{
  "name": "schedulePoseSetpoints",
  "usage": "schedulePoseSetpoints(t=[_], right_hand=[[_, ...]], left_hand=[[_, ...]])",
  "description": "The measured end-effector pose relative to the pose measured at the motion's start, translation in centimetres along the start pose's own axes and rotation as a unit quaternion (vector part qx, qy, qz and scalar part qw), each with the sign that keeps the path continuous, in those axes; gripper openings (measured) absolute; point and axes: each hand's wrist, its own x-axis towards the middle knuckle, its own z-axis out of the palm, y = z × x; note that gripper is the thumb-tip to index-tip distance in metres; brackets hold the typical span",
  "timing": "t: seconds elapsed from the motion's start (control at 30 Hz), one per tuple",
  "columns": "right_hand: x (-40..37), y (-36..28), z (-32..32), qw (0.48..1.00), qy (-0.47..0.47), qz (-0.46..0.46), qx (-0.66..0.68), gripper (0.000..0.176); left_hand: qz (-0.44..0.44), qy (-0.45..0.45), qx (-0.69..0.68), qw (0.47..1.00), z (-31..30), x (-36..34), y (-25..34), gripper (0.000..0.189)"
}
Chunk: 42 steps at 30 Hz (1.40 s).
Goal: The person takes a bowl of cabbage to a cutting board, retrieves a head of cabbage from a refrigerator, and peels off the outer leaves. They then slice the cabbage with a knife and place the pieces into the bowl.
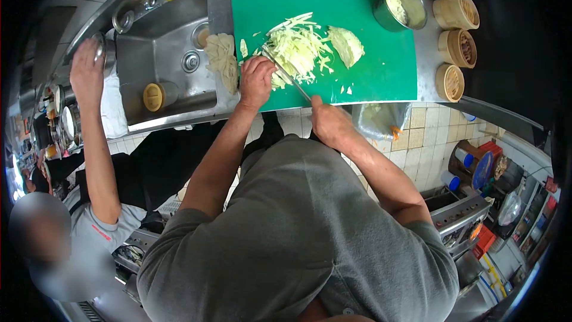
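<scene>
My right hand (331, 121) is closed around the handle of a knife (293, 81) at the front edge of a green cutting board (381, 77). The blade slants up and left, along the front of a heap of shredded cabbage (295, 48). At the blade's left side, my left hand (257, 79) has its fingers curled down on cabbage, which they mostly hide. A larger cut piece of cabbage (346, 46) lies right of the heap, apart from both hands. A metal pot (411, 16) with pale shreds inside stands at the board's right back corner.
A sink (167, 53) is to the left, with a cloth (221, 62) on its near rim. Bamboo steamers (456, 12) line the right side. A plastic bag (378, 120) hangs below the board's front edge. A co-worker's hand (87, 65) reaches in at the left.
</scene>
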Motion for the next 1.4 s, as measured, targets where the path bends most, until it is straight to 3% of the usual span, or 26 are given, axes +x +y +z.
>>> schedulePoseSetpoints(t=[0.27, 0.57, 0.77, 0.83, 0.93, 0.97, 1.03, 1.07, 1.13, 1.17, 1.2, 1.23, 1.27, 1.33, 1.37, 1.4], right_hand=[[1.3, 0.3, 1.1, 0.999, -0.022, 0.027, -0.006, 0.023], [5.5, 0.7, 3.3, 0.999, 0.014, 0.001, 0.050, 0.027], [-1.4, 3.2, -1.2, 0.989, 0.071, -0.046, 0.119, 0.024], [-4.4, 5.1, -2.7, 0.983, 0.098, -0.060, 0.147, 0.024], [-8.4, 8.4, -4.8, 0.965, 0.187, -0.102, 0.152, 0.023], [-9.8, 9.5, -5.5, 0.963, 0.205, -0.074, 0.158, 0.020], [-11.9, 12.7, -5.7, 0.956, 0.249, -0.024, 0.157, 0.018], [-12.7, 14.3, -5.6, 0.950, 0.274, -0.004, 0.149, 0.019], [-14.5, 16.3, -6.0, 0.951, 0.274, 0.048, 0.136, 0.019], [-14.9, 17.5, -5.5, 0.945, 0.281, 0.100, 0.133, 0.019], [-15.2, 18.6, -5.0, 0.937, 0.286, 0.151, 0.131, 0.020], [-15.4, 19.7, -4.9, 0.938, 0.265, 0.175, 0.140, 0.022], [-15.4, 20.8, -4.0, 0.937, 0.267, 0.175, 0.144, 0.022], [-15.0, 22.7, -1.9, 0.919, 0.322, 0.195, 0.118, 0.015], [-15.3, 22.9, -1.7, 0.917, 0.324, 0.198, 0.126, 0.015], [-15.6, 23.0, -1.7, 0.915, 0.318, 0.206, 0.142, 0.015]], left_hand=[[-0.006, -0.020, 0.024, 0.999, 0.3, -0.2, -0.5, 0.016], [0.015, -0.002, 0.023, 1.000, 0.6, 0.4, -0.2, 0.009], [0.037, -0.012, -0.004, 0.999, 0.2, 0.1, 0.2, 0.016], [0.001, 0.021, -0.014, 1.000, -0.1, 0.5, 1.3, 0.024], [0.046, 0.008, 0.039, 0.998, 0.9, 4.4, 5.1, 0.026], [0.076, -0.020, 0.050, 0.996, 1.8, 6.5, 6.8, 0.029], [0.122, -0.168, 0.023, 0.978, 3.8, 10.9, 10.0, 0.043], [0.130, -0.171, 0.020, 0.977, 5.0, 12.7, 11.7, 0.043], [0.184, -0.364, 0.076, 0.910, 7.4, 15.4, 14.4, 0.059], [0.188, -0.366, 0.076, 0.908, 9.2, 16.5, 14.1, 0.059], [0.186, -0.441, 0.090, 0.873, 11.0, 17.5, 13.3, 0.064], [0.183, -0.512, 0.105, 0.832, 12.2, 18.2, 12.8, 0.068], [0.186, -0.514, 0.107, 0.830, 12.8, 18.9, 12.9, 0.068], [0.040, -0.518, -0.029, 0.854, 13.8, 19.7, 13.4, 0.064], [-0.060, -0.532, -0.081, 0.840, 14.0, 20.1, 14.1, 0.060], [-0.058, -0.538, -0.077, 0.837, 14.4, 19.9, 14.3, 0.060]])
